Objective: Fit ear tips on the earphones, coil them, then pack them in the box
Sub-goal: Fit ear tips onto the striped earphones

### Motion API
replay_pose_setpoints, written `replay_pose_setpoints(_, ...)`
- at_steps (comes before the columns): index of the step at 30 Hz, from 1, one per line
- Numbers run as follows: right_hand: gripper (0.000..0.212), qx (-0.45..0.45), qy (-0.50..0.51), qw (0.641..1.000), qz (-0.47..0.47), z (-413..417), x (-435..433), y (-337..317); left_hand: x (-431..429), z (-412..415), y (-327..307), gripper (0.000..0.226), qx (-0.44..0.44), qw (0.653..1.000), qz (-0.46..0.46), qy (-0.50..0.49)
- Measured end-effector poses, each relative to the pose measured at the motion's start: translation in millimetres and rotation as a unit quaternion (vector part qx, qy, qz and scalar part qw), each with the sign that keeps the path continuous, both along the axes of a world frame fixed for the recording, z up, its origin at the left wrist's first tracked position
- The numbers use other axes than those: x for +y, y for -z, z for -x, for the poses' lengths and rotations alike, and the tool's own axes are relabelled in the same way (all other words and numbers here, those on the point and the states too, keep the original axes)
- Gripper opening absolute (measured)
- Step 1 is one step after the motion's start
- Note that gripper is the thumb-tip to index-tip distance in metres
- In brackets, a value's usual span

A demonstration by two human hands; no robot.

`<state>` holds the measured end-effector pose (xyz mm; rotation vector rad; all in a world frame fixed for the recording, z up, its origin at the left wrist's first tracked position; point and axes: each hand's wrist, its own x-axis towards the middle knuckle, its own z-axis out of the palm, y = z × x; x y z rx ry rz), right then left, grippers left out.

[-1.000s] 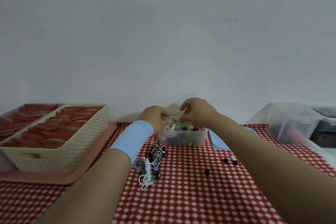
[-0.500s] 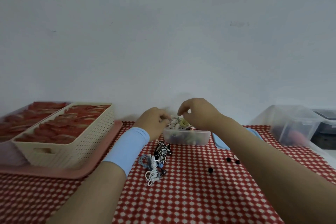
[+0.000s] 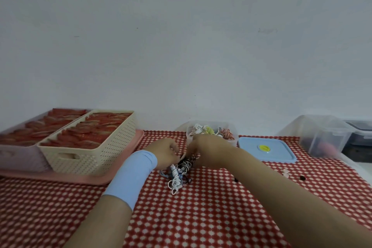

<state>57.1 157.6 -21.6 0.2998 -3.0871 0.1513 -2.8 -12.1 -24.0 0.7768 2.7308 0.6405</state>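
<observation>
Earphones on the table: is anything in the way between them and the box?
Nothing visible is. The clear box is open on top, and its blue lid lies flat beside it, to the right. The earphones lie just in front, with the left hand and right hand at them.

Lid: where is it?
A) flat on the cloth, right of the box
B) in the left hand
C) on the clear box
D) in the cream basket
A: the lid lies flat on the cloth, just right of the box, which stands open.
</observation>
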Motion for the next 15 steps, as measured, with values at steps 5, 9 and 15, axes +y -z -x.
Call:
replay_pose_setpoints(5, 0.027, 0.012, 0.047, 0.993, 0.104, -10.0, 16.5, -14.6, 11.1, -7.4, -10.1, 0.022, 0.001, 0.996, -0.079, 0.044)
replay_pose_setpoints(9, 0.019, 0.004, 0.073, 0.969, 0.237, -16.3, 31.2, -22.0, 21.4, -6.8, -12.5, 0.038, -0.023, 0.991, -0.117, 0.052)
replay_pose_setpoints(15, 0.025, -0.052, 0.098, 0.89, 0.441, -23.3, 43.9, -18.4, 28.5, -14.9, -16.7, 0.032, -0.03, 0.985, -0.16, 0.059)
